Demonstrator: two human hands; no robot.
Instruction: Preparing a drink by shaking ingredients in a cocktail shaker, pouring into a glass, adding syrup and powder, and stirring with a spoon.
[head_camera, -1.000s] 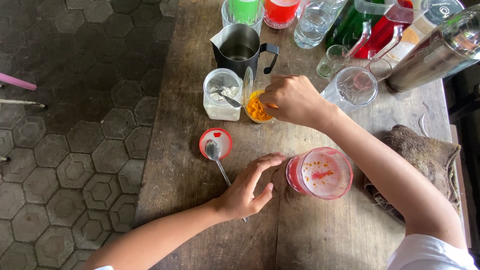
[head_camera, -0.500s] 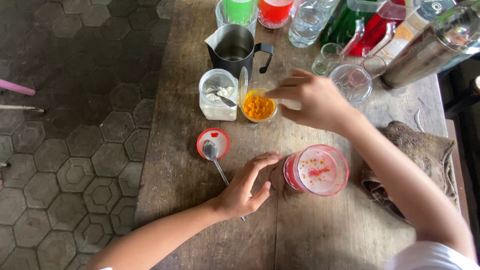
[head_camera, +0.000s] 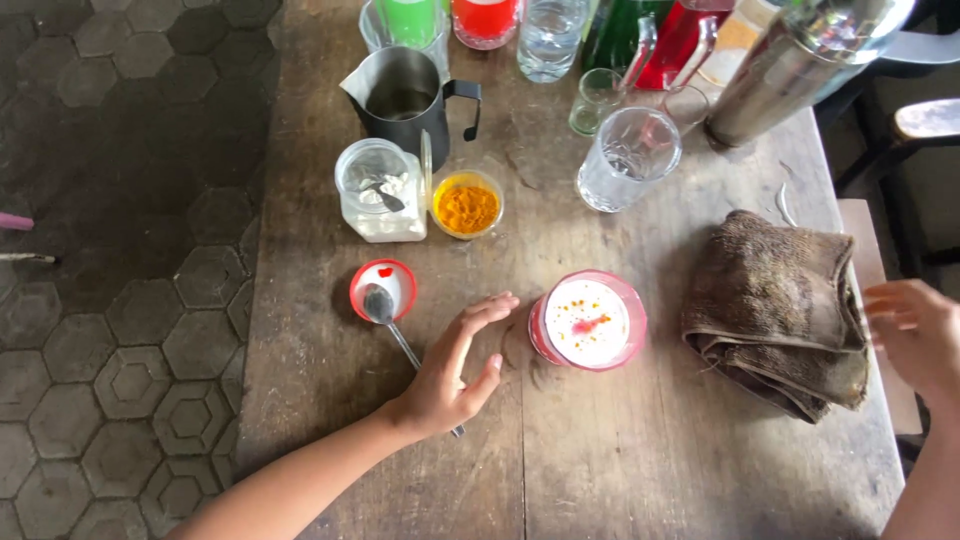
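My left hand (head_camera: 452, 370) rests open on the wooden table (head_camera: 620, 470), fingers curved, just left of a pink glass of white drink (head_camera: 588, 322) sprinkled with orange and red bits, without touching it. Its wrist lies over the handle of a metal spoon (head_camera: 385, 312) whose bowl sits in a red lid (head_camera: 383, 288). My right hand (head_camera: 915, 335) hovers open at the table's right edge, beside a brown folded cloth (head_camera: 775, 305). A small jar of orange powder (head_camera: 467, 205) stands behind.
At the back stand a clear jar of white powder with a spoon (head_camera: 380, 190), a black metal pitcher (head_camera: 405, 92), an empty drinking glass (head_camera: 630, 158), a steel shaker (head_camera: 790, 65), and several glasses and bottles of green, red and clear liquid. Hexagon floor tiles lie left.
My right hand has left the orange powder jar and swung back to the right edge past the cloth. The drink now shows orange specks on top. The left hand stayed put.
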